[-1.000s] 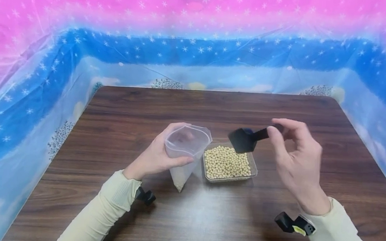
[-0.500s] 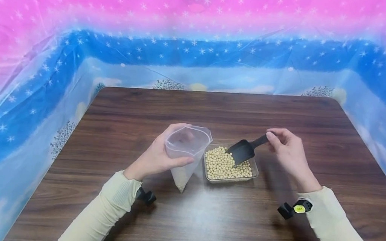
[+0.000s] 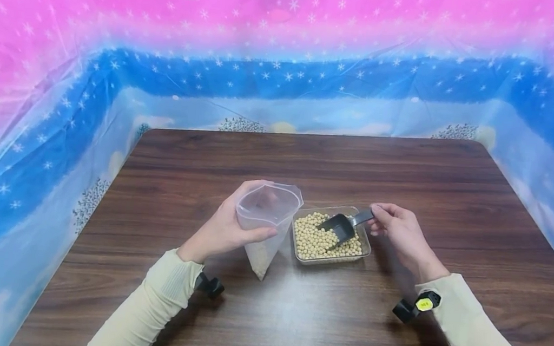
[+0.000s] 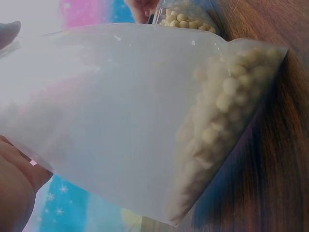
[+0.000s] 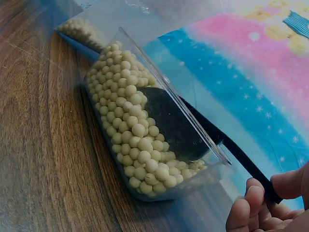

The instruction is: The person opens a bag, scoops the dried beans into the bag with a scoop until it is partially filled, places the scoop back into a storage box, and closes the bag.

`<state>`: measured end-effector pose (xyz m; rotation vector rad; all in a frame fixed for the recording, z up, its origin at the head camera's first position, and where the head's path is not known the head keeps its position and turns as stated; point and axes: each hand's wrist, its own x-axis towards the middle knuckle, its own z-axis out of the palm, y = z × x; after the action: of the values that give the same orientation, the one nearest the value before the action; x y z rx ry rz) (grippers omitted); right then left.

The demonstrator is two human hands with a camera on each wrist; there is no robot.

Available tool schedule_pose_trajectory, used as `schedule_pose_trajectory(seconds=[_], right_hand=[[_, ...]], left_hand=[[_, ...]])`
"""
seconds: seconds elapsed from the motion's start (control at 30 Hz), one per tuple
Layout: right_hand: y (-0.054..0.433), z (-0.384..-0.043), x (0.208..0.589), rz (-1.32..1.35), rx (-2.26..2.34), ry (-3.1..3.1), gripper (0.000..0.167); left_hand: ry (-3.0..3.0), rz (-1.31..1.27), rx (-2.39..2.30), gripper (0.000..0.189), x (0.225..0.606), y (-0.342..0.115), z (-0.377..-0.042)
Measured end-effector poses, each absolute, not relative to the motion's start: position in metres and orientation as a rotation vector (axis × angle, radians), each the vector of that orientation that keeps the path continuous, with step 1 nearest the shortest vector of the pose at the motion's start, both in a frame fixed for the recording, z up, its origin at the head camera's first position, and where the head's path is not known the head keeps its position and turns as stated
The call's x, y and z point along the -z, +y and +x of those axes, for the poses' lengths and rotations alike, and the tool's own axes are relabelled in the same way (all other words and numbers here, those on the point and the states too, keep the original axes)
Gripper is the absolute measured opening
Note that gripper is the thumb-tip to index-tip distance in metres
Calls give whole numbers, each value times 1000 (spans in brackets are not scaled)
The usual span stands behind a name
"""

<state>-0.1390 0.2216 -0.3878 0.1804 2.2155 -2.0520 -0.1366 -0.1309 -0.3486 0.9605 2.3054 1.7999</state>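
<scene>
My left hand [image 3: 226, 226] grips a translucent plastic bag [image 4: 116, 121] near its top and keeps its mouth spread. Pale round beans [image 4: 231, 96] lie in the bag's bottom, close over the table. Right of the bag stands a clear rectangular tub [image 3: 331, 260] filled with the same beans [image 5: 135, 121]. With thumb and fingers my right hand [image 3: 401, 234] pinches the handle end of a black scoop [image 3: 339, 228]. The scoop's blade is dug into the beans at the tub's right side, its front edge hidden among them.
Everything stands on a dark wood-grain table [image 3: 200, 156]. A pink and blue snowflake-patterned cloth [image 3: 284, 76] hangs around its back and sides. A small black camera [image 3: 405, 311] is strapped at the right wrist, another [image 3: 211, 286] at the left.
My right hand has come down and left, taking the scoop from above the tub into the beans. More beans show in the bag's bottom than a second ago. The left hand stays put.
</scene>
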Motion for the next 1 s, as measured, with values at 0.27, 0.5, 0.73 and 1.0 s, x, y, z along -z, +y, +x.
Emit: schedule_pose_trajectory(seconds=[0.27,0.5,0.73,1.0], right_hand=[[234,-136,384,220,2316,1791,14],[242,-132,354,170,2551,1469,12],[230,-120,307,85,2717,1430,15],[191,-108,274,-138,2790,1601,23]], left_hand=[[2262,955,-1825,75,350,-131,-137],[2272,952,-1805,76,347,-130,-137],[2249,919,-1798,73,334,-127,-131],[2203,935,-1810,73,337,-124,-132]])
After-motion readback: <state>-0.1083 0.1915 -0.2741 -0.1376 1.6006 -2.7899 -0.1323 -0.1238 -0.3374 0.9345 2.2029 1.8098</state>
